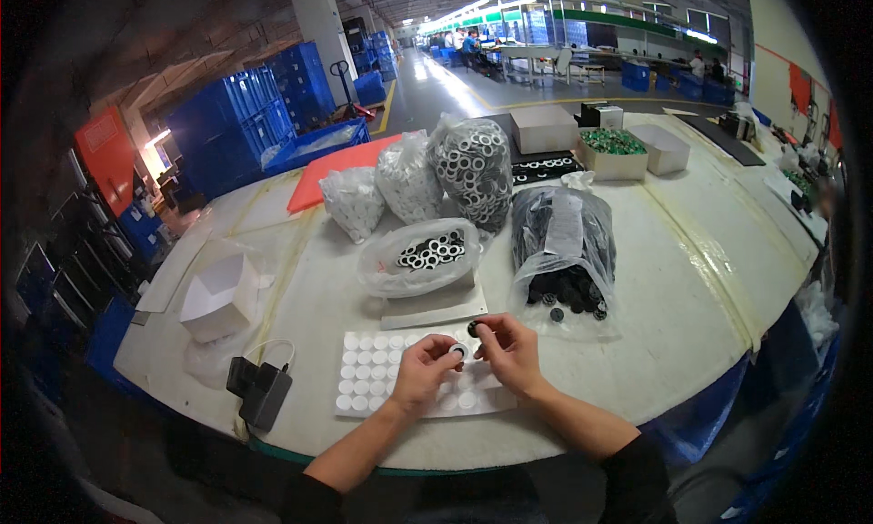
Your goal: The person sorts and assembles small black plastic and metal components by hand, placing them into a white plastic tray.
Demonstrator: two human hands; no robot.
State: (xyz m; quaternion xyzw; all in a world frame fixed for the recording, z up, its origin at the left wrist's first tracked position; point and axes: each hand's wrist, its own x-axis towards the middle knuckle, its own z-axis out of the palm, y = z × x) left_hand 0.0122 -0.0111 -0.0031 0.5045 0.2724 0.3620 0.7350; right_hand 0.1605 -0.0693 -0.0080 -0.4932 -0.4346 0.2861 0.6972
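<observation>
Over a white tray (364,371) filled with rows of round white pieces, my two hands are close together. My left hand (426,369) pinches a white ring with a dark centre (458,350) between thumb and fingers. In my right hand (511,349), a small round black cap (473,328) is pinched at the fingertips, just above the ring and apart from it. An open plastic bag of black-and-white rings (432,253) lies just beyond the tray. To its right, a large bag (564,242) spills black round caps (571,292) onto the table.
Full clear bags of white parts (409,174) and rings (473,169) stand behind. An open white box (220,297) and a black power adapter (264,392) lie left. Farther back are a box of green parts (614,153) and an orange-red sheet (341,165).
</observation>
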